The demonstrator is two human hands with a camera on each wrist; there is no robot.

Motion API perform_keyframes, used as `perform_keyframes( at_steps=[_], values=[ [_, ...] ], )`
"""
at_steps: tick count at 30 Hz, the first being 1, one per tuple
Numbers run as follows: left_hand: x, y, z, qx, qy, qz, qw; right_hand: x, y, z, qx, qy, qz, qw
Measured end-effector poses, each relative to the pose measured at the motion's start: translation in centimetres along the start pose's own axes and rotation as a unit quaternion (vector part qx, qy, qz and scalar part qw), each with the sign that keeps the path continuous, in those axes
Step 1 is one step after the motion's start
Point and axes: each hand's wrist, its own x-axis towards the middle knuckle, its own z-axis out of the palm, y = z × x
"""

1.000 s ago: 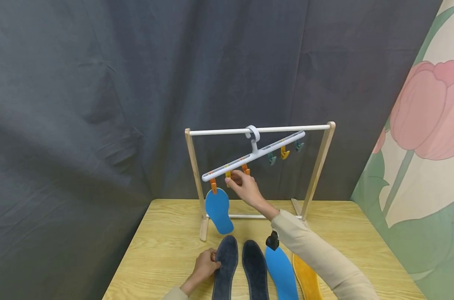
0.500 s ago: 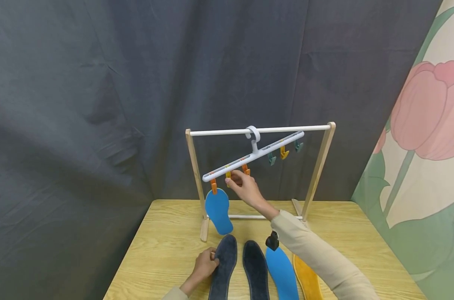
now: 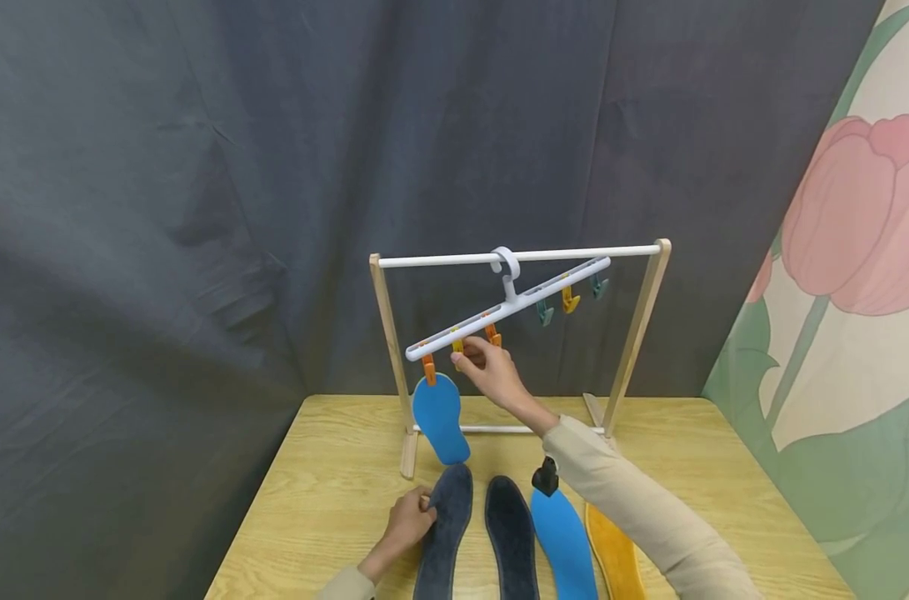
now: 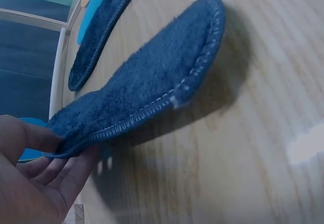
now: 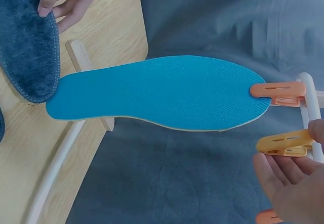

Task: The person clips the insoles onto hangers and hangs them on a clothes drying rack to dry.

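Note:
My left hand (image 3: 409, 521) pinches the side edge of a dark fleecy insole (image 4: 147, 72) between thumb and fingers. In the left wrist view the insole is tilted, its stitched end raised over a shadow on the table. Higher up, my right hand (image 3: 494, 375) pinches a yellow clothespin (image 5: 283, 142) on a tilted white hanger (image 3: 510, 308). Left of that clip, an orange clothespin (image 5: 278, 89) grips a blue insole (image 5: 162, 92), which hangs down. The dark insole's far end overlaps the blue one's lower end in the right wrist view.
The hanger hooks over a rack's white bar (image 3: 439, 262). Several more clips hang from it, including a second orange one (image 3: 493, 335). A second dark insole (image 3: 511, 533), another blue insole (image 3: 562, 542) and a yellow insole (image 3: 614, 550) lie on the table (image 3: 297, 500), partly beneath the right arm.
The dark insole in my left hand has swung slightly, its near end going left and its far end coming up toward the hanging blue insole. My right hand keeps its hold on the yellow clothespin.

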Motion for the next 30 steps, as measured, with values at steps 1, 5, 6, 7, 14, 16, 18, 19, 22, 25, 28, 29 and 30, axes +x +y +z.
perform_keyframes(
  at_steps=[1,5,6,7,14,16,18,19,22,25,28,29,30],
  values=[
    [0.1,0.1,-0.1,0.004,0.002,0.003,1.0000,0.0,0.0,-0.1,0.000,-0.001,0.002,1.000],
    [0.2,0.2,-0.5,0.026,0.013,0.021,0.9994,0.1,0.1,-0.2,0.002,-0.008,0.003,1.000],
    [0.2,0.3,-0.6,0.030,0.016,0.023,0.9992,0.1,0.1,-0.2,0.001,-0.009,0.004,1.000],
    [0.2,0.3,-0.7,0.032,0.017,0.024,0.9991,0.2,0.1,-0.2,0.000,-0.011,0.003,1.000],
    [0.0,0.7,-0.9,0.023,0.012,0.020,0.9995,0.3,0.1,-0.3,-0.010,-0.013,-0.002,1.000],
    [0.1,0.7,-0.9,0.017,0.009,0.018,0.9997,0.4,0.1,-0.3,-0.012,-0.014,-0.004,1.000],
    [0.2,0.9,-0.9,0.008,0.011,0.021,0.9997,0.5,0.0,-0.4,-0.015,-0.013,-0.003,1.000],
    [0.2,0.9,-1.0,0.003,0.014,0.028,0.9995,0.6,-0.1,-0.4,-0.016,-0.012,-0.003,1.000],
    [0.1,1.2,-1.2,-0.009,0.025,0.060,0.9978,0.7,-0.1,-0.4,-0.019,-0.010,0.003,1.000],
    [0.0,1.3,-1.4,-0.021,0.031,0.080,0.9961,0.8,0.0,-0.3,-0.024,-0.008,0.008,1.000],
    [0.0,1.2,-1.3,-0.027,0.025,0.067,0.9970,0.7,0.1,-0.2,-0.028,-0.008,0.008,1.000],
    [0.0,1.2,-1.2,-0.033,0.018,0.048,0.9981,0.7,0.1,-0.2,-0.028,-0.009,0.008,1.000],
    [0.1,1.1,-1.1,-0.036,0.012,0.040,0.9985,0.7,0.1,-0.2,-0.028,-0.009,0.006,1.000]
  ],
)
